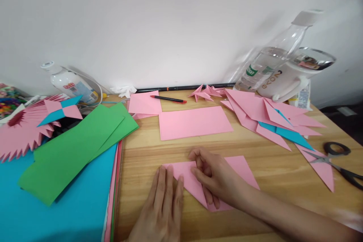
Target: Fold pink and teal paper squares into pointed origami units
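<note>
A pink paper sheet point(241, 170), partly folded into a point, lies on the wooden table point(147, 159) near the front edge. My left hand point(163, 206) lies flat on the paper's left end, fingers stretched out and together. My right hand point(212, 177) rests across the middle of the same paper, fingers bent and pressing down on the fold. Neither hand lifts the paper off the table.
A flat pink rectangle point(194, 122) and a red pen point(168, 99) lie behind. Folded pink and blue pieces point(269, 121), scissors point(338, 162), a water bottle point(269, 64) and a white kettle point(295, 75) stand right. Green strips point(79, 147), blue sheets point(62, 211) and a pink fan shape point(22, 132) lie left.
</note>
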A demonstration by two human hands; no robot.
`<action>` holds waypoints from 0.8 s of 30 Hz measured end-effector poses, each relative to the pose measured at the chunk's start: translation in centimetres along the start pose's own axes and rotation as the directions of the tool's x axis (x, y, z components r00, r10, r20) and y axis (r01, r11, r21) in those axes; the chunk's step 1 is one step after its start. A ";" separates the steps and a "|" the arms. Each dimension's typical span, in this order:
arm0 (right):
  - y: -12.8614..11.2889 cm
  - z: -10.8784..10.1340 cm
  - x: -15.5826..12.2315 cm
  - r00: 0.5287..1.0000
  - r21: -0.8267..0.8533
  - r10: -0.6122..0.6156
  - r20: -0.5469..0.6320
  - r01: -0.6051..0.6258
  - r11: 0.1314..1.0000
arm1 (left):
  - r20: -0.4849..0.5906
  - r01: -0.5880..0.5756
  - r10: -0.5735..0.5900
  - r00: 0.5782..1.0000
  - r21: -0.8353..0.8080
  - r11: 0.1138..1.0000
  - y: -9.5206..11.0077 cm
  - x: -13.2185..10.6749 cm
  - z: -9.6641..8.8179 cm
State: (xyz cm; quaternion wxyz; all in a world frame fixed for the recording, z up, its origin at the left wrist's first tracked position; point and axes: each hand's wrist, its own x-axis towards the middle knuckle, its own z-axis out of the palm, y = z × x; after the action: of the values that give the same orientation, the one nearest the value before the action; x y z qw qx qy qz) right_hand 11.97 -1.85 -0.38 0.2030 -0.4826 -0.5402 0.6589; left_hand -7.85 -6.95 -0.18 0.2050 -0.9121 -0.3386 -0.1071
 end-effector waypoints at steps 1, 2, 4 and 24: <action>0.0 0.0 0.0 1.000 -0.005 -0.004 0.001 0.004 1.000 | 0.005 0.004 -0.004 1.000 -0.004 1.000 0.0 0.0 0.0; 0.1 0.0 0.0 1.000 -0.010 -0.009 0.000 0.009 1.000 | 0.013 0.009 -0.009 1.000 -0.009 1.000 0.1 -0.1 0.1; 0.2 0.0 0.0 1.000 -0.016 -0.016 -0.009 0.016 1.000 | 0.034 0.017 -0.017 0.999 -0.024 1.000 0.1 -0.2 0.1; -1.0 -3.1 1.6 0.940 -0.515 -0.300 -0.164 0.178 0.839 | 0.064 0.009 -0.011 0.998 0.026 1.000 -1.0 2.1 1.3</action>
State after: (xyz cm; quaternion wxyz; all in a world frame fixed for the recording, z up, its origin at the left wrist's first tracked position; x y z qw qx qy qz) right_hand 13.65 1.40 -0.01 0.2177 -0.5220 -0.7180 0.4058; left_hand -6.90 -4.48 -0.36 0.2051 -0.9106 -0.3509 -0.0743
